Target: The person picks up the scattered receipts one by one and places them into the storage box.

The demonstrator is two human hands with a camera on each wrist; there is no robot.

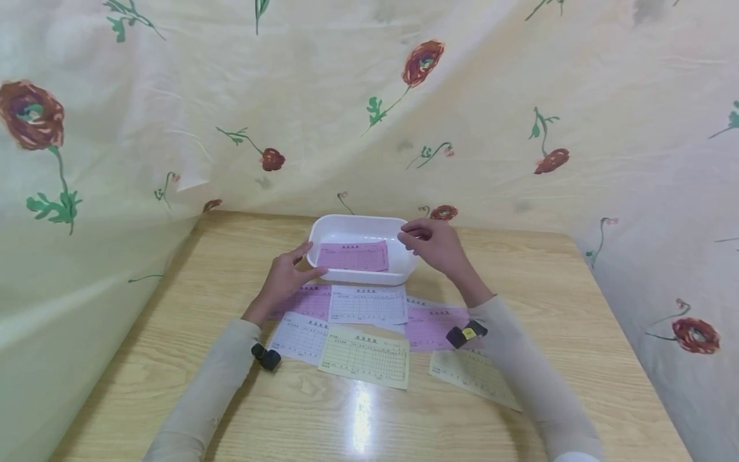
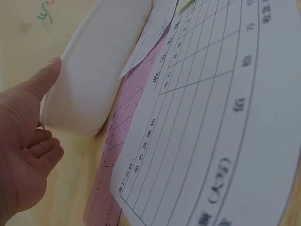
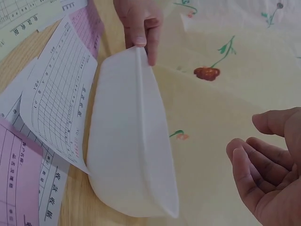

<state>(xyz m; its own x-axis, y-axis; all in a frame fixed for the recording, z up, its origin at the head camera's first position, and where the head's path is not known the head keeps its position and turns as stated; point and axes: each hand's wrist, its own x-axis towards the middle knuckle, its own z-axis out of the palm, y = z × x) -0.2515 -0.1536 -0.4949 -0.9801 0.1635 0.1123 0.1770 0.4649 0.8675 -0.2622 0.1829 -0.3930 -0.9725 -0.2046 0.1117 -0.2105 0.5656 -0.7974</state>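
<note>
A white plastic tray [image 1: 369, 277] stands at the back of the table with pink receipt slips [image 1: 353, 256] lying in it. My left hand [image 1: 285, 276] holds the tray's left end; in the left wrist view its thumb lies over the rim and the other fingers are bent at the outer side. Beside the tray's right end is my right hand [image 1: 433, 244], raised near rim height. In the right wrist view the right hand's fingers [image 3: 256, 165] are loosely bent, apart from the tray, with nothing between them and the thumb.
Several receipt slips spread over the wooden table [image 1: 277, 410] before the tray: white [image 1: 369, 305], pink [image 1: 433, 324] and yellow [image 1: 365, 356]. Another yellow slip [image 1: 473, 372] lies partly under the right forearm. A flowered cloth [image 1: 323, 96] hangs behind and along both sides.
</note>
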